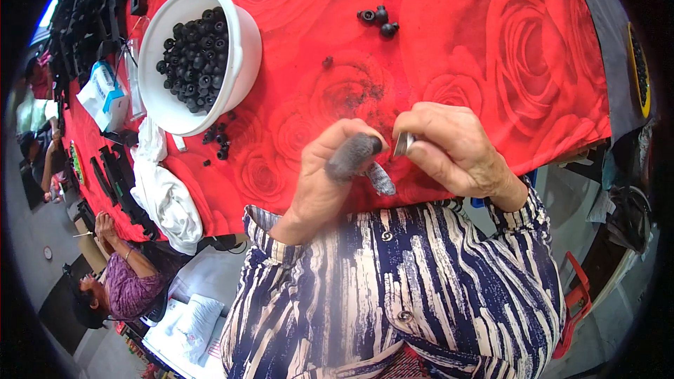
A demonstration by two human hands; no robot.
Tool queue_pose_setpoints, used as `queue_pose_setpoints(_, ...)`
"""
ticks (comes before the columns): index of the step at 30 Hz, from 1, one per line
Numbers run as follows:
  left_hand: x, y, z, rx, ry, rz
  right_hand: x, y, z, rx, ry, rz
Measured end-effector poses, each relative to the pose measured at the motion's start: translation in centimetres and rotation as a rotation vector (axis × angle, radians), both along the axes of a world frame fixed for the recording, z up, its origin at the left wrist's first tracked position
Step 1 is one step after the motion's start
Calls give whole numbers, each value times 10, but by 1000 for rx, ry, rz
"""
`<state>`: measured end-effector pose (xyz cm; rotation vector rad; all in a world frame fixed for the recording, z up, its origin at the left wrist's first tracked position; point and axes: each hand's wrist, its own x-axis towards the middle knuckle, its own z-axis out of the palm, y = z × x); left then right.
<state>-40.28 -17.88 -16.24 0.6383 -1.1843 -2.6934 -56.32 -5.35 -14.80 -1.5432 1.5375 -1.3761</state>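
My left hand (pixel 316 179) is closed, with grey cloth (pixel 353 156) wrapped about a digit. At its tip it pinches a small black part (pixel 378 145), mostly hidden by the cloth and fingers. Facing it, a hand's width or less away, my right hand (pixel 455 151) grips a short flat metal blade (pixel 402 144) between thumb and fingers. Dark crumbs (pixel 366 91) lie scattered on the red cloth just beyond both hands. Farther off rests a small cluster of round black parts (pixel 387 30).
A white bowl (pixel 247 56) holding many black round parts (pixel 200 63) stands at the left, with loose ones (pixel 222 147) beside it. White cloth (pixel 165 196), a blue-and-white packet (pixel 107 98) and long black pieces (pixel 116 175) lie farther left. Another person (pixel 133 277) sits at lower left.
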Motion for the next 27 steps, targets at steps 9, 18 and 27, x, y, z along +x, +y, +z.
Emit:
queue_pose_setpoints(9, 0, 4, 4, -23, 37, -24, 7, 0, -1, 89, -11, -87)
queue_pose_setpoints(18, 1, 2, 1, -10, 56, -55, 6, -3, 4, 132, -21, -106)
queue_pose_setpoints(27, -2, 3, 10, -34, -43, -61, 2, -2, 2, 104, -59, -41)
